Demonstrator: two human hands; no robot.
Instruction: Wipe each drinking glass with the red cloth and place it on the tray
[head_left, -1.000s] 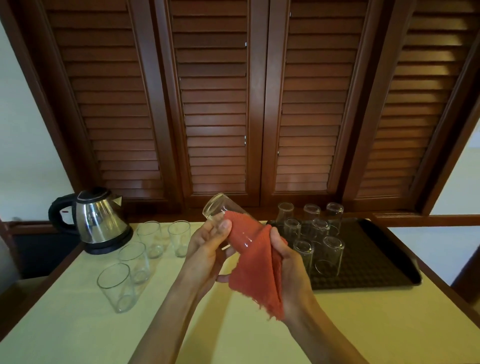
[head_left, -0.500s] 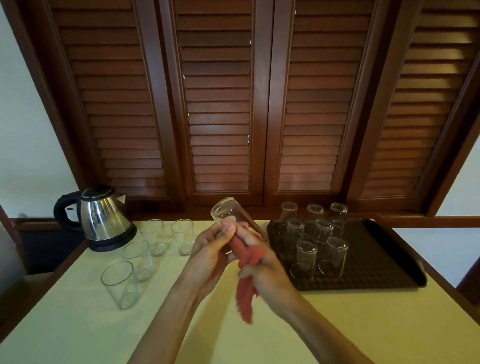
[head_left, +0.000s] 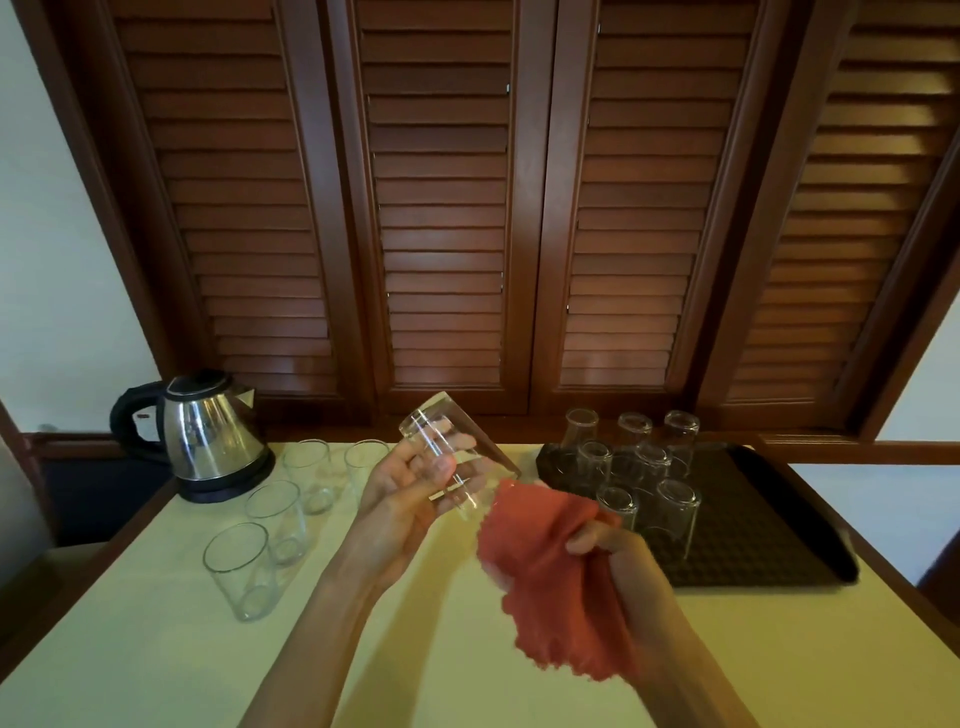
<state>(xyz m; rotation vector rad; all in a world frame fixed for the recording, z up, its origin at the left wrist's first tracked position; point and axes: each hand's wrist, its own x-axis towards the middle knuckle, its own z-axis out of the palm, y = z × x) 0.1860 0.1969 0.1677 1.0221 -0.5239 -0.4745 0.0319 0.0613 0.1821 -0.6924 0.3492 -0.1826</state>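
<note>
Indoors, a pale counter (head_left: 156, 649) stood before wooden shutters (head_left: 441, 208); left fingers (head_left: 441, 462) gripped a glass (head_left: 457, 457), right fingers (head_left: 587, 540) bunched the red cloth (head_left: 550, 587).

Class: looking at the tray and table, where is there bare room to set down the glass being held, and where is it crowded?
The tray is bare on its right half, between the upturned glasses and its right rim. The table is bare along the near edge, in front of the upright glasses. It is crowded between the kettle and the left hand, and on the tray's left half.
</note>
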